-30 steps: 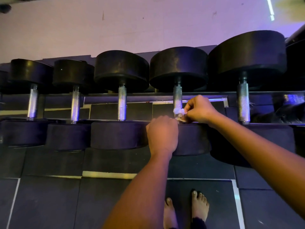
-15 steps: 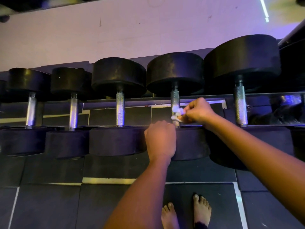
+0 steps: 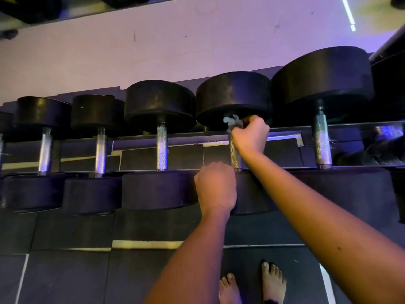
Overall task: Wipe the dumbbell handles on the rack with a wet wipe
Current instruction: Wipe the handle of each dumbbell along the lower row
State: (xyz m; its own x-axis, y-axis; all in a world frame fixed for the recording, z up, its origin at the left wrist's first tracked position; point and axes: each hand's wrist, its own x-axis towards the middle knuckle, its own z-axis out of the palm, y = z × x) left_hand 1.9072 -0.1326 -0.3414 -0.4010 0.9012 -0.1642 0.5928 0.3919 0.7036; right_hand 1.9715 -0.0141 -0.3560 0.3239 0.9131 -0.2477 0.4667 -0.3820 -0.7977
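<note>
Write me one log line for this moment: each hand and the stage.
right hand: grips wet wipe round handle | left hand: on near weight head, fingers hidden | stage: wiping far end

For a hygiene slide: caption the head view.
Right hand grips wet wipe around dumbbell handle; left hand rests on its near head.

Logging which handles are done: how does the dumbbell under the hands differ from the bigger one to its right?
The dumbbell being wiped has smaller black heads than the largest dumbbell. The right hand grips its handle with the wet wipe up by the far head; the largest dumbbell's handle is bare. The left hand rests on its near head, not the largest dumbbell's. Both have knurled metal handles.
</note>
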